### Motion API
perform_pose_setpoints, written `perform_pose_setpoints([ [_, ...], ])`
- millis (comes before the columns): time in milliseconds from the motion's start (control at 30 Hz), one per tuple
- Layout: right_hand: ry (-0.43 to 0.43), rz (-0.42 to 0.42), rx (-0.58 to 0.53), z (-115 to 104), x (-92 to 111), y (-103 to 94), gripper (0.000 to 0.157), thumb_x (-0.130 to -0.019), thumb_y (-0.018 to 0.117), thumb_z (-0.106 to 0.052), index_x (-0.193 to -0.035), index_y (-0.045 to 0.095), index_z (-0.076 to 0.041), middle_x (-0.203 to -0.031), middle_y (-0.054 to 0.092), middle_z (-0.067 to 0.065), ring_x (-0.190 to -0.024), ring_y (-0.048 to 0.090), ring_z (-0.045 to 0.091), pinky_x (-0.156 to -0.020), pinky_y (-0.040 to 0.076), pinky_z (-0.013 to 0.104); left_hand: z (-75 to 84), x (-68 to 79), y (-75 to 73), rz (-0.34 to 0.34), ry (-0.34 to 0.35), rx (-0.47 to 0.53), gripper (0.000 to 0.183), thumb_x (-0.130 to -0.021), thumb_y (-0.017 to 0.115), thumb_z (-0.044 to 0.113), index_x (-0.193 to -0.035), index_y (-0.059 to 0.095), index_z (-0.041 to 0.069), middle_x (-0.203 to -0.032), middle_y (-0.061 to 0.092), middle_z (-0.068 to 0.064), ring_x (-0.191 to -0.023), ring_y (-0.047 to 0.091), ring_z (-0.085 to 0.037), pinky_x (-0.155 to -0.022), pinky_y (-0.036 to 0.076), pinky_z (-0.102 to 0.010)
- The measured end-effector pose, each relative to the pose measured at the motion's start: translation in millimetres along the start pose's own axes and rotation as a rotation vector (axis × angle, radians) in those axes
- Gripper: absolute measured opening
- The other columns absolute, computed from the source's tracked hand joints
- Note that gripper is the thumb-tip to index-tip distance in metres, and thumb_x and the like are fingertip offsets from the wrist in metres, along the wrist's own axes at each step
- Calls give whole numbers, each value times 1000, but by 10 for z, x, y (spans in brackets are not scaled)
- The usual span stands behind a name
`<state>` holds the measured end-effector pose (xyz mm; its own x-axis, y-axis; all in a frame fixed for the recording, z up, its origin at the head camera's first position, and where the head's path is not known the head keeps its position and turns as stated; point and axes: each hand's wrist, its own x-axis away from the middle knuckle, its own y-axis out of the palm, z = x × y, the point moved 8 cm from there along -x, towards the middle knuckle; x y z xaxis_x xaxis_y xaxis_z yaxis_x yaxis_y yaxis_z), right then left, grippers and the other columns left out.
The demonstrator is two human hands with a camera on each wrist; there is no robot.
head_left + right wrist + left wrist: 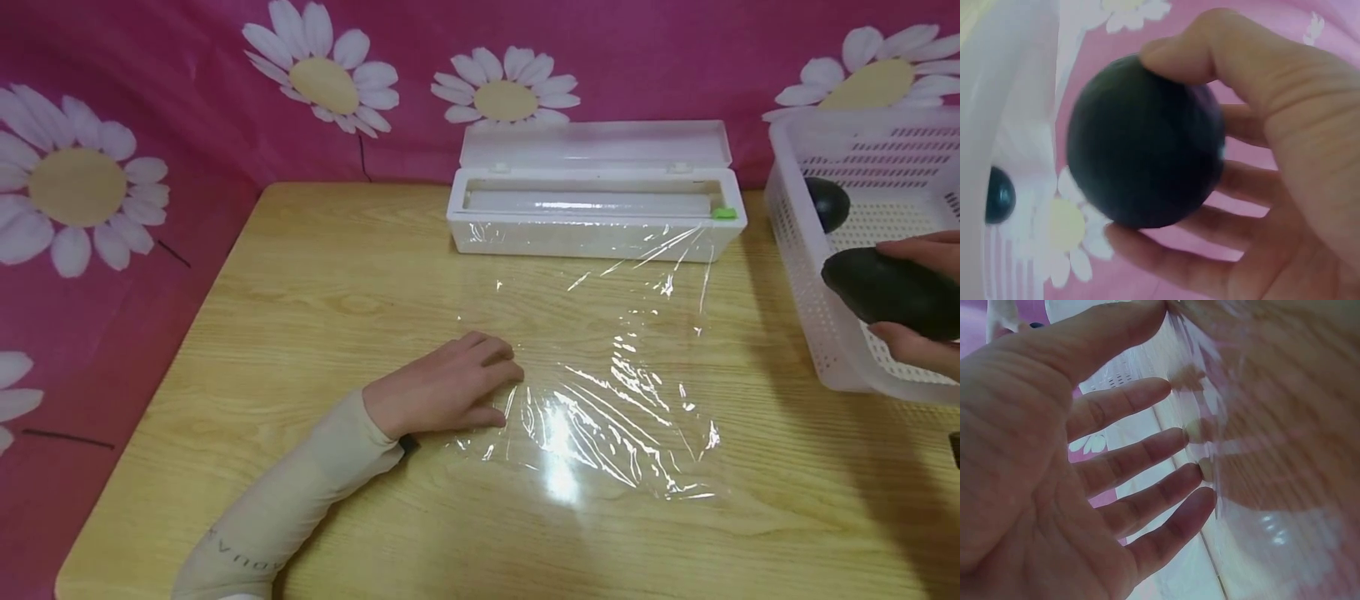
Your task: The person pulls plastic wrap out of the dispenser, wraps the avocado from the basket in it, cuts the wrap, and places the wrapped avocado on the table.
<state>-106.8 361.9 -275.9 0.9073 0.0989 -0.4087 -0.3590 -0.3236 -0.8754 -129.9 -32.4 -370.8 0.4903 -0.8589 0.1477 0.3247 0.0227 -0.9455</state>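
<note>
My right hand (1297, 125) grips a dark avocado (892, 292), thumb on one side and fingers round the other, over the near-left rim of a white plastic basket (806, 308). Inside that basket lies a second dark avocado (827, 205), partly hidden by the wall. A sheet of clear cling film (600, 400) is drawn out across the wooden table, wrinkled and shiny. It comes from a roll in a white dispenser box (592, 240) whose lid stands raised. My left hand (450, 383) rests at the film's left edge, its fingers spread and slightly bent, fingertips on the film.
A small green slider (723, 213) sits at the right end of the dispenser's front edge. Behind the wooden table (300, 275) hangs a pink cloth (420, 50) with large white daisies, which also covers the left side.
</note>
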Motion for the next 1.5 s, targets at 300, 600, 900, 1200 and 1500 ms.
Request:
perform_pose_setpoints([
  [300, -346, 56, 1, -858, -140, -12, 98, -97, 25, -81, -126, 65, 4, -120, 60, 33, -104, 53, 48, -106, 11, -5, -42, -11, 33, -20, -10, 0, 45, -98, 71, 39, -136, 60, 17, -142, 58, -8, -134, 51, -27, -118, 42, -40],
  [600, -663, 39, -68, -1508, -172, 283, 73, -106, 32, -64, -123, 70, -4, -113, 68, 20, -91, 65, 34, -70, 56, 46, -32, -74, 47, -29, 7, -15, 48, -98, 70, 41, -138, 60, 16, -144, 57, -8, -135, 51, -27, -119, 42, -39],
  [900, -732, -78, -151, -1858, -127, 690, 65, -107, 34, -57, -131, 66, -6, -121, 68, 17, -103, 68, 35, -78, 60, 52, -30, -62, 34, -39, 4, -33, 49, -97, 71, 40, -137, 60, 14, -142, 58, -10, -135, 51, -29, -118, 42, -40],
  [1200, -759, -200, -174, -2112, -62, 959, 65, -107, 30, -56, -132, 66, -8, -122, 68, 12, -107, 69, 30, -78, 62, 47, -51, -45, 24, -46, -6, -43, 53, -97, 71, 43, -141, 59, 15, -146, 55, -9, -137, 49, -27, -119, 41, -38],
  [1500, -771, -312, -114, -2232, 28, 1196, 57, -91, 76, -46, -135, 65, -11, -125, 69, 9, -109, 69, 27, -77, 63, 46, -63, 8, 9, -27, -6, -27, 52, -96, 72, 41, -139, 59, 15, -144, 56, -9, -135, 50, -28, -118, 41, -39],
])
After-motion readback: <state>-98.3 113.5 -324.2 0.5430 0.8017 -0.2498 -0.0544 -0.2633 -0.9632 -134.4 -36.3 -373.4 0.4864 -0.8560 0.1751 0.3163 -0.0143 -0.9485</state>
